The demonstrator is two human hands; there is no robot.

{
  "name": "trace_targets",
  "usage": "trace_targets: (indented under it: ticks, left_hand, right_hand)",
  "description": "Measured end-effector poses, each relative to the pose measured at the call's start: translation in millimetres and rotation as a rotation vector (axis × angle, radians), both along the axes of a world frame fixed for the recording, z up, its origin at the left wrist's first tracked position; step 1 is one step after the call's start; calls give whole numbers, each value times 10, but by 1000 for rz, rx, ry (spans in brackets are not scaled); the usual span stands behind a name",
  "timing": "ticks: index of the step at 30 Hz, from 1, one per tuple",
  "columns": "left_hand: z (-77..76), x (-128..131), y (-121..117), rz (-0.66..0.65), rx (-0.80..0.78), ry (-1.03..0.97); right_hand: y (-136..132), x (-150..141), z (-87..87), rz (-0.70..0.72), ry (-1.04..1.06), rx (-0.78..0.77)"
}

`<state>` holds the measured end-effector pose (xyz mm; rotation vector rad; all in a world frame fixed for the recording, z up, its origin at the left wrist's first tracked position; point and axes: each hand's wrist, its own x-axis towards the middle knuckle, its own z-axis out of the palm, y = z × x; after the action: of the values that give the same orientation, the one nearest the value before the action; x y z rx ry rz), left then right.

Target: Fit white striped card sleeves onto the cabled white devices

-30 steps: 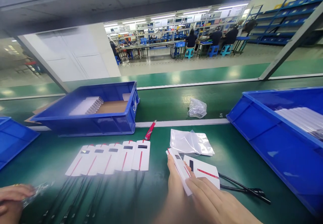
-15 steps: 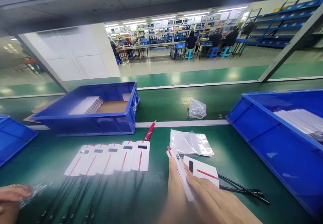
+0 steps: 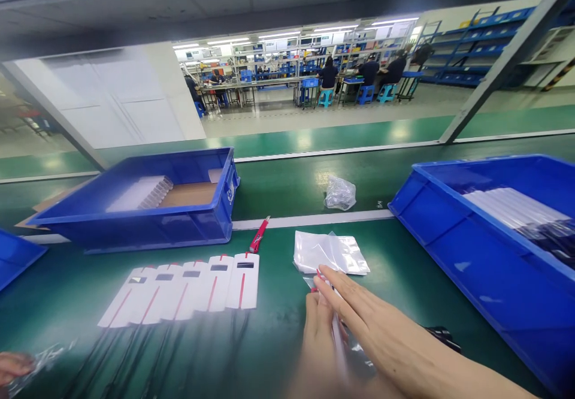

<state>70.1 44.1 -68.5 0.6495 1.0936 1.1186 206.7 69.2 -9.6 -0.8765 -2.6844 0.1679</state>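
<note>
My left hand [image 3: 317,333] is closed around the edge of a white flat device [image 3: 338,342], which stands tilted on its narrow side. My right hand [image 3: 359,309] lies over it, fingers stretched along the upper end and pressing against it. Clear plastic shows at the device's top corner and below my palm. My hands hide most of the device. A black cable end [image 3: 442,336] pokes out beyond my right wrist. Just ahead lies a stack of clear plastic bags [image 3: 330,254]. To the left, several white devices [image 3: 242,282] with dark windows, red stripes and black cables lie overlapping in a row.
Another person's hand [image 3: 15,366] holds a clear bag at the lower left. A red utility knife [image 3: 259,235] lies by a blue bin [image 3: 162,225]. A second blue bin [image 3: 453,255] with white packed items stands at right. Crumpled plastic [image 3: 340,193] sits farther back.
My right hand has moved up and forward over the held device, its fingers now at the top end. The view has shifted slightly to the right. My right arm now covers the device beside it.
</note>
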Motion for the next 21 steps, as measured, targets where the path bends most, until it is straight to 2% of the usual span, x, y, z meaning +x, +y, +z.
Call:
trace_targets:
  ticks: [2,4,8,11,13,16,19,21]
  left_hand:
    - [-3,-28,-10,-10,31,23]
    - [-5,-44,-29,-33,33,25]
    - [-12,-25,-97,-47,-9,35]
    - [0,-35,-137,-24,-8,1]
    - [30,-76,-142,-16,9,-25]
    - [92,-156,-139,-70,45,-13]
    - [116,-196,-156,-127,75,15]
    - [89,-183,-184,-103,59,8]
  right_hand:
    - [-16,-23,-111,-21,7,18]
    - [-34,-17,-126,-21,-37,18]
    - [-76,84,93,95,-174,-26]
    - [-128,143,198,125,-162,-15]
    - [-175,141,181,78,-118,25]
    - [-236,107,117,20,-76,70]
    - [-252,91,117,26,-106,67]
    - [-239,104,151,63,-153,50]
